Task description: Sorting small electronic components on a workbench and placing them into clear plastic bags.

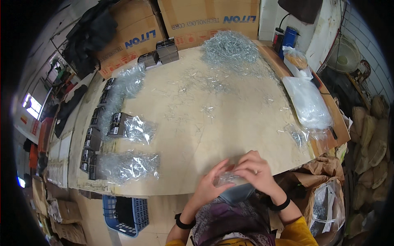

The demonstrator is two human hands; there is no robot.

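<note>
Close to the table's near edge, both my hands hold a small clear plastic bag (227,178) with shiny contents that I cannot make out clearly. My left hand (210,184) curves round its left side, thumb and fingers closed on the plastic. From the right, my right hand (257,170) pinches the bag with bent fingers, slightly blurred. A large heap of thin silvery metal pieces (230,51) lies at the far side of the table (184,147), with loose ones scattered toward me. Filled clear bags (129,166) lie on the left.
Banded dark card stacks (91,139) line the left edge; more stacks (167,51) stand at the back before large cartons (209,20). A pile of clear bags (308,102) lies on the right edge. Below the table are a blue basket (143,217) and a lined paper sack (328,205).
</note>
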